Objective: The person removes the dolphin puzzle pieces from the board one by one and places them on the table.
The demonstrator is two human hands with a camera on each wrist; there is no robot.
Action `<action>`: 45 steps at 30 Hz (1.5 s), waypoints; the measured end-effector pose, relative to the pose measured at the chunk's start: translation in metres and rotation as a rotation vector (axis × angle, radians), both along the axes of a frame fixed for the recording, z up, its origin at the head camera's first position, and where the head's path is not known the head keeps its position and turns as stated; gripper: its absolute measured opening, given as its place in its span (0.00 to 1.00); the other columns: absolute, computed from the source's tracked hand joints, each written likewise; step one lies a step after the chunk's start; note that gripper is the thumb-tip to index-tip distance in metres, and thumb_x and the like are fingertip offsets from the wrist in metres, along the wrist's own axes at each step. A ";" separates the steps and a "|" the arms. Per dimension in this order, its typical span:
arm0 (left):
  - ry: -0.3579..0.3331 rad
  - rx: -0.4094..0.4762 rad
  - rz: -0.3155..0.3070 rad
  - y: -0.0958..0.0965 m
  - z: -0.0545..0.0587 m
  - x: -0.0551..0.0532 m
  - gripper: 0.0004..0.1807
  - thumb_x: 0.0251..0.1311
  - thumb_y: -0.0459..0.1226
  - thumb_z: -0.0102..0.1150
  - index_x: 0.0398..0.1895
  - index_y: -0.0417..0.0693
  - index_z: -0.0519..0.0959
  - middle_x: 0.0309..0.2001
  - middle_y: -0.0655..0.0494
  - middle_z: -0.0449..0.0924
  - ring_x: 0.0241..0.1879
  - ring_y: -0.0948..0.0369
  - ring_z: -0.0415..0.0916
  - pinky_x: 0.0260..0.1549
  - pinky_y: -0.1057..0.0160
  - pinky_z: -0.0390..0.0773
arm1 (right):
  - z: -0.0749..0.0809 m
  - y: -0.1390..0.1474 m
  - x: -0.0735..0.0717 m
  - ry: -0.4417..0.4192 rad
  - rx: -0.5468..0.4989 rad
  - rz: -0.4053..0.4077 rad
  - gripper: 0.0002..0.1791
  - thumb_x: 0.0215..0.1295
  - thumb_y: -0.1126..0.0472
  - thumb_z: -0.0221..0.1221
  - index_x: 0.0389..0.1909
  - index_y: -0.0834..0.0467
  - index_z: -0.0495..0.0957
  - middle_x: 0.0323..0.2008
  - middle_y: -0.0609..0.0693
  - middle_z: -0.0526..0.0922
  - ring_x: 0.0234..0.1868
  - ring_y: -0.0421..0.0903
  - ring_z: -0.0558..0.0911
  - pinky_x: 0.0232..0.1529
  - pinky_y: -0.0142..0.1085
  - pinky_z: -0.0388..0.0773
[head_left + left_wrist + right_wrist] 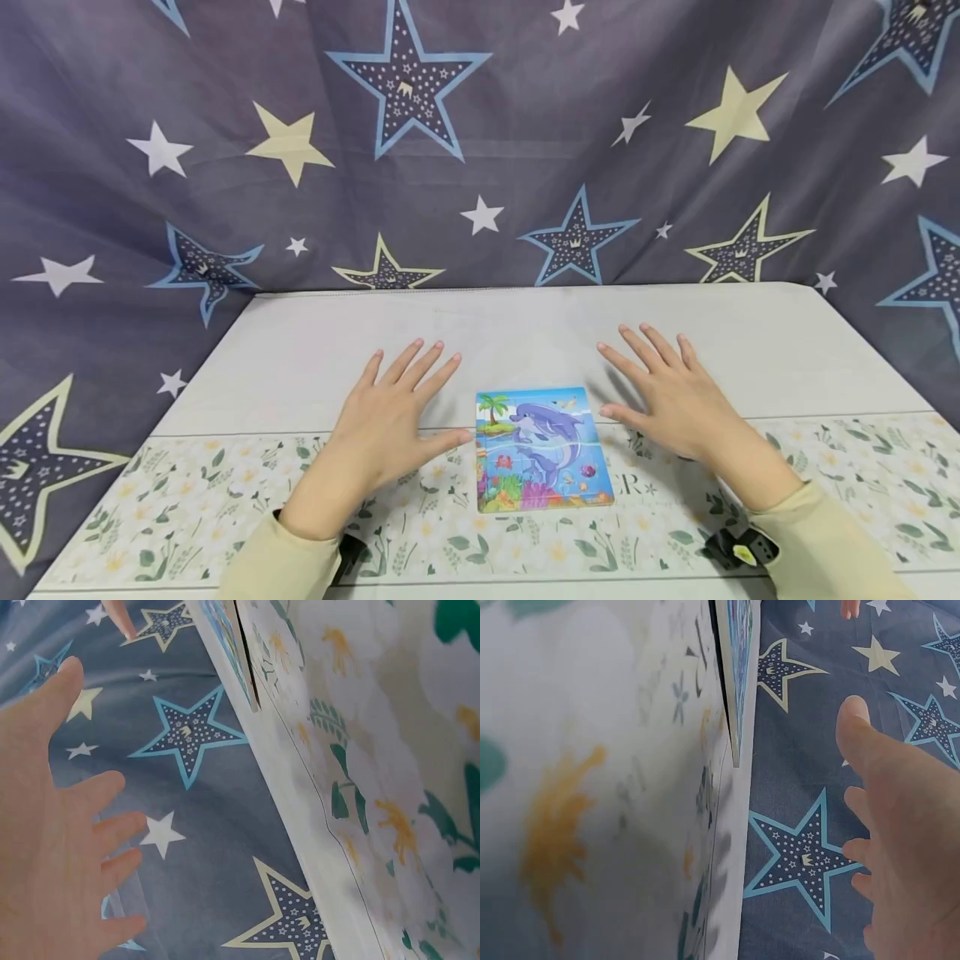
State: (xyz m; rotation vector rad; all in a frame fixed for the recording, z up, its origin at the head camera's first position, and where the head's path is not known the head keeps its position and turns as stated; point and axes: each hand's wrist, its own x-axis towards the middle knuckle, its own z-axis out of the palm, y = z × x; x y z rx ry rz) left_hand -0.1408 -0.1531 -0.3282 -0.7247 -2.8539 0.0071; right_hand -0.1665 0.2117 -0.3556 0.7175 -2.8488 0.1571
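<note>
A square dolphin picture puzzle point(543, 450) lies flat between the two hands, showing a palm tree, sea and coral; fine seam lines cross its picture. To its left, my left hand point(393, 421) spreads its fingers, the thumb tip close by the puzzle's left edge. My right hand point(678, 404) is spread on the other side, its thumb pointing at the upper right edge. Neither hand holds anything. In the left wrist view the left hand point(67, 825) has its fingers apart, and the right wrist view has the right hand point(907, 840) with the puzzle's thin edge point(737, 682) beside it.
Under the puzzle is a white table cover point(525, 333) with a floral band point(247, 492) across its front part. A dark grey curtain with stars point(525, 167) hangs behind the table and at both sides. Dark wrist straps with devices point(742, 548) sit at the sleeves.
</note>
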 end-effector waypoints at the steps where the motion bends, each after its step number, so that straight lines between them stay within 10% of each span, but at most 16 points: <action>1: -0.001 0.006 -0.004 0.000 0.000 0.000 0.49 0.57 0.73 0.48 0.79 0.63 0.55 0.78 0.57 0.50 0.77 0.53 0.43 0.72 0.39 0.41 | 0.000 -0.001 0.000 0.000 -0.001 -0.001 0.43 0.68 0.33 0.53 0.79 0.45 0.52 0.78 0.56 0.47 0.77 0.60 0.44 0.72 0.62 0.34; 13: -0.067 0.047 -0.020 0.004 -0.007 -0.001 0.50 0.57 0.72 0.51 0.79 0.61 0.54 0.78 0.58 0.48 0.77 0.54 0.43 0.72 0.39 0.42 | 0.003 -0.019 -0.003 -0.013 -0.006 0.026 0.43 0.67 0.34 0.55 0.78 0.45 0.54 0.78 0.56 0.49 0.77 0.60 0.46 0.73 0.62 0.40; 35: -0.478 0.213 -0.072 0.011 -0.019 -0.023 0.52 0.54 0.65 0.63 0.78 0.52 0.58 0.77 0.50 0.53 0.75 0.47 0.49 0.70 0.37 0.51 | 0.005 -0.055 -0.005 -0.063 -0.036 0.093 0.42 0.65 0.33 0.57 0.75 0.47 0.62 0.73 0.57 0.61 0.73 0.59 0.59 0.71 0.61 0.52; 45: -0.521 0.249 -0.073 0.016 -0.025 -0.031 0.52 0.49 0.61 0.71 0.75 0.50 0.63 0.75 0.50 0.57 0.74 0.47 0.54 0.68 0.38 0.56 | 0.003 -0.070 -0.007 -0.049 -0.049 0.177 0.40 0.64 0.38 0.62 0.73 0.51 0.66 0.69 0.59 0.67 0.69 0.59 0.66 0.69 0.58 0.61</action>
